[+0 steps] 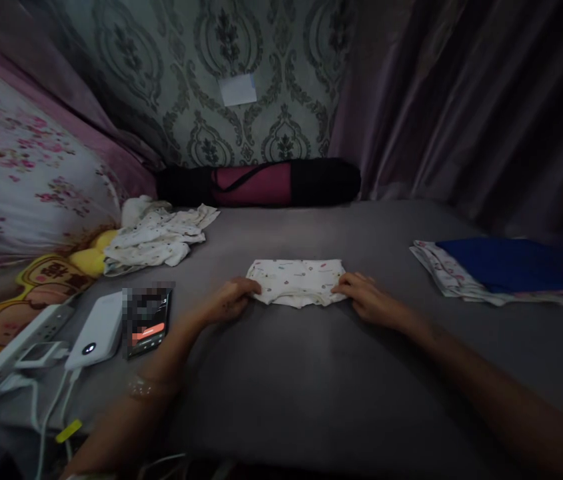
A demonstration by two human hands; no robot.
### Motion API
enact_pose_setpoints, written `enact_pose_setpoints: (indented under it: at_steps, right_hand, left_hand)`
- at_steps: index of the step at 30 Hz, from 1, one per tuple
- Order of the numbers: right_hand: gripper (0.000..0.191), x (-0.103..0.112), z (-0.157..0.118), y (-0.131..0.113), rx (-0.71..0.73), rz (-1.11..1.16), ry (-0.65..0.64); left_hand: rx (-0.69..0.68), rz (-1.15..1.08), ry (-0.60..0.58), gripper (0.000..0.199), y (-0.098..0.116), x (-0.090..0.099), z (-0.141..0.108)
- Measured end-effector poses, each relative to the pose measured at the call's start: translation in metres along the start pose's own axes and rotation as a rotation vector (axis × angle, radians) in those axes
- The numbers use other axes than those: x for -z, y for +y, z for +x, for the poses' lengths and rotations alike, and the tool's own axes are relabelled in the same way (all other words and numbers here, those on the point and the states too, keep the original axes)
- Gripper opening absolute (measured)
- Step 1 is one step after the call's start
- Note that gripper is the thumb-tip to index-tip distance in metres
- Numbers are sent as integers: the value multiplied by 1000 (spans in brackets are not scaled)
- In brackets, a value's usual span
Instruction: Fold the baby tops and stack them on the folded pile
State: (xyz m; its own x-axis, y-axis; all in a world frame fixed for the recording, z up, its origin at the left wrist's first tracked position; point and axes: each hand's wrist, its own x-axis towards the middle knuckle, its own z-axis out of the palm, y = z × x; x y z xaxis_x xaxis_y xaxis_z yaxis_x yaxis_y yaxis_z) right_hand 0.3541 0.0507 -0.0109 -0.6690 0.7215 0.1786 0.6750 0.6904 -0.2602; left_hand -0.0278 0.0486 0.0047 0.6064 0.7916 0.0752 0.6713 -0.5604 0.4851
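A small white garment with a scattered coloured print lies folded into a flat strip on the grey sheet. Its near edge is uneven, and its exact kind I cannot make out. My left hand pinches the garment's left end between thumb and fingers. At the opposite end, my right hand grips the near right corner in the same way. Both arms reach in from the bottom of the view, with a clear bracelet on the left wrist.
Crumpled white printed clothes lie at the back left. To the right is a stack of folded clothes topped by a blue one. A phone, white power bank and power strip with cables sit left. A long black-and-pink bag lies along the wall.
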Motion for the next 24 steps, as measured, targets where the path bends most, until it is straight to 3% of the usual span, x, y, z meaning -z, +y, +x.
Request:
enact_pose_setpoints:
  at_steps: [3,6,10,15,24]
  right_hand:
    - [42,5,4,-2,-64,6,-33]
    - [36,2,21,-7,-117,32,43]
    - [47,-16,54,-31,-93,-9,124]
    - [57,-38,79,-59,-131,-86,12]
    - [62,-43,84,-40,-182,-34,-120]
  left_hand:
    - [49,26,-44,32,5,2,1]
    - [105,16,38,32,9,-6,17]
    - [-38,122,128,38,17,-32,48]
    - [-11,312,74,50,23,-60,71]
    - [116,295,-44,64,24,-63,80]
